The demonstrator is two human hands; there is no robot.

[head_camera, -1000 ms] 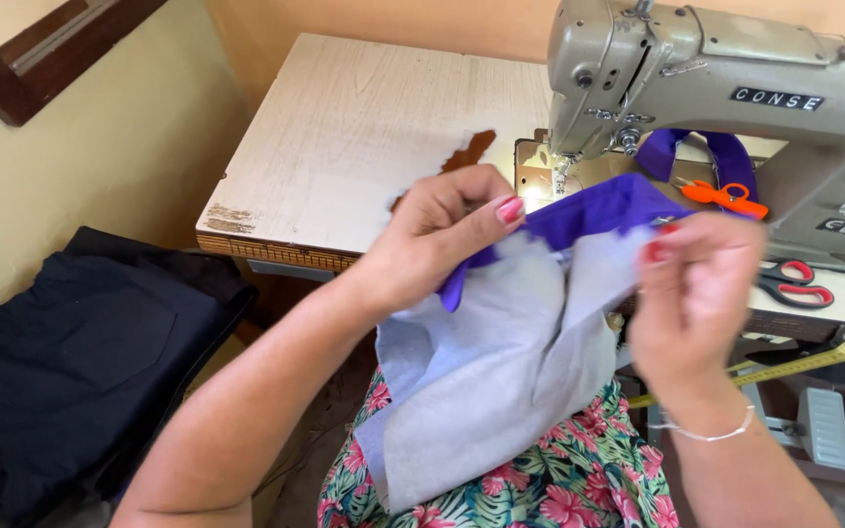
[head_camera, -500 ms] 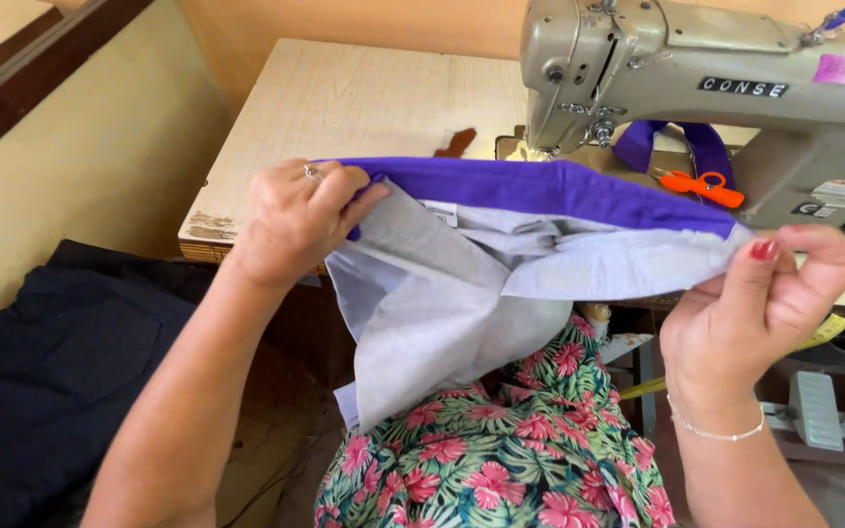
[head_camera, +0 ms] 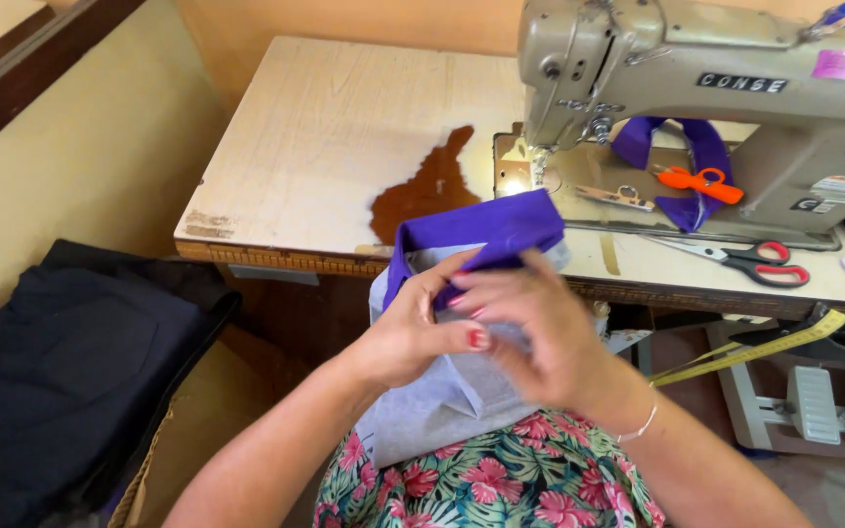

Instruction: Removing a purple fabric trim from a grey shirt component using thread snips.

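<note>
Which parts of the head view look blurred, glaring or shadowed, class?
Head view: daylight is soft and even; the machine's small lamp glares on the needle plate; the right hand is slightly motion-blurred, the left hand sharper; the purple fabric is crisp; the dark cloth lies in shadow.

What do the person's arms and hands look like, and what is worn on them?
Both arms are bare, no sleeves in view. The left hand has red-painted nails. The right hand shows painted nails too, and a thin pale bracelet circles its wrist.
</note>
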